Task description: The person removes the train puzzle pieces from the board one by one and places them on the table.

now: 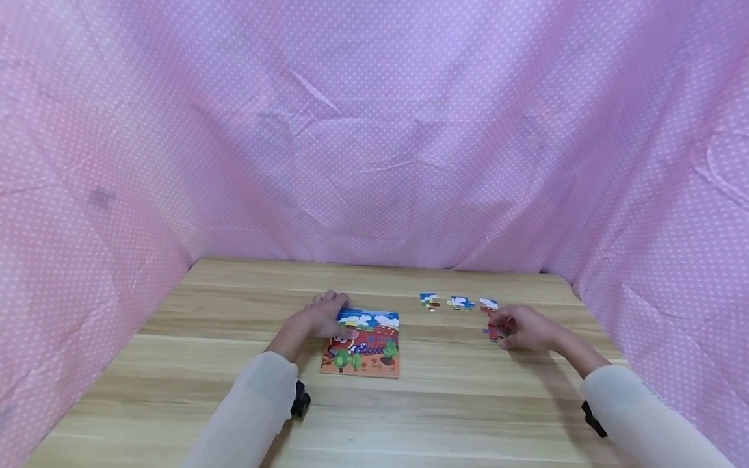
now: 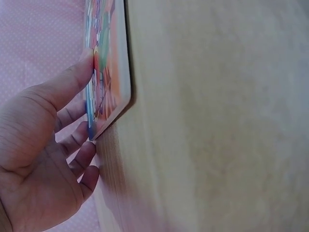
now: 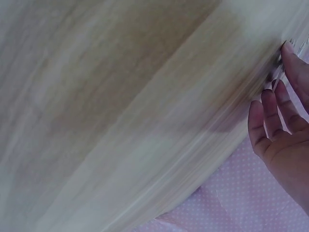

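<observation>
A square jigsaw puzzle (image 1: 374,361) with a red cartoon picture, trees and a blue sky lies flat on the table. My left hand (image 1: 323,317) rests at its left side. In the left wrist view the thumb (image 2: 72,82) touches the picture while the other fingers lie loosely along the edge. Farther right, my right hand (image 1: 529,327) has thumb and fingers on either side of a red jigsaw piece (image 1: 494,333), pinching it at the table. Only a dark sliver of that piece shows in the right wrist view, between the thumb and the fingers (image 3: 271,113).
Behind and left of the right hand lie more jigsaw pieces: a white-and-blue one (image 1: 460,303), a green-and-blue one (image 1: 430,300) and a red-and-white one (image 1: 488,304). Pink dotted cloth (image 1: 374,162) hangs round the wooden table (image 1: 409,422).
</observation>
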Motion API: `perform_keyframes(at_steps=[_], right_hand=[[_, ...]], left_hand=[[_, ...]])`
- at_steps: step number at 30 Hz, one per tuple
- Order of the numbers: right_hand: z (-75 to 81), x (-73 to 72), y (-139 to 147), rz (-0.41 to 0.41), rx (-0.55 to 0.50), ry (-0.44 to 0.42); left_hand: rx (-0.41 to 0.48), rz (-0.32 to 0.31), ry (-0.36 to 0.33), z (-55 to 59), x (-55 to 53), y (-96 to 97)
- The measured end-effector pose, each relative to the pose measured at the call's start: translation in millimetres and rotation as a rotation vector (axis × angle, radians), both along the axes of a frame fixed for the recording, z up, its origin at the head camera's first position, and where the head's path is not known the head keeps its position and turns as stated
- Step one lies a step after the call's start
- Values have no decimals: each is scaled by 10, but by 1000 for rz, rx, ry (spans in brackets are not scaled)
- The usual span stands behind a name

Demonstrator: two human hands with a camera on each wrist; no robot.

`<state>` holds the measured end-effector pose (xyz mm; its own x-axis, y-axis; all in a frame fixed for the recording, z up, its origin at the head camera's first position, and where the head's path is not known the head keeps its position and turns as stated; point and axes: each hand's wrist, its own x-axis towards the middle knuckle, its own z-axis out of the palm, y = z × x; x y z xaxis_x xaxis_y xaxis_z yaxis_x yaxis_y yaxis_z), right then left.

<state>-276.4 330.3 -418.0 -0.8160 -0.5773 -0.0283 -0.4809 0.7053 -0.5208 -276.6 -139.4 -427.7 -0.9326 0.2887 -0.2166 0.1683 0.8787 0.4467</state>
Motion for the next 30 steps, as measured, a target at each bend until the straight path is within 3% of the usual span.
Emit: perform_keyframes(at_steps=[11, 17, 30], right_hand=[[28, -51, -5, -23, -3, -89], [37, -74, -37, 14, 5, -76], [41, -72, -31, -12, 2, -86]], left_hand=[[2, 2, -8, 27, -1, 17], [-8, 9, -13, 59, 22, 13], [-9, 15, -25, 48, 6, 10]])
